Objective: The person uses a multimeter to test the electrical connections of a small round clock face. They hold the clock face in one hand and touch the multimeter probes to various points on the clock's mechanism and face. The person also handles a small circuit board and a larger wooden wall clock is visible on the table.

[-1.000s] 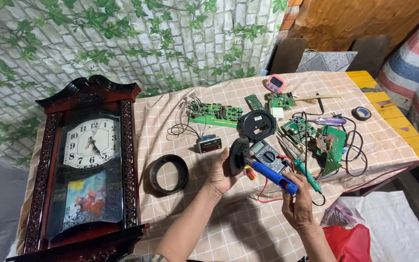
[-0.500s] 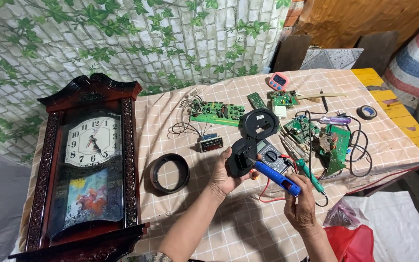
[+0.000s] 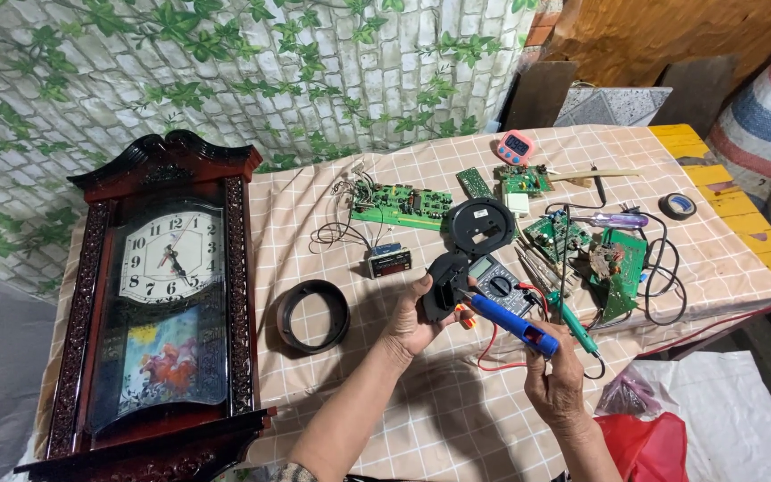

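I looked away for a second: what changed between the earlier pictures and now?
Very little. The left hand still holds the black part, and the right hand still holds the blue tool, its tip at the part. The clock, black ring and circuit boards stayed put.

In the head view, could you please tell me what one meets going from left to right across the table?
Wooden wall clock → black ring → left hand holding a black part → right hand with a blue tool → green circuit board → roll of black tape.
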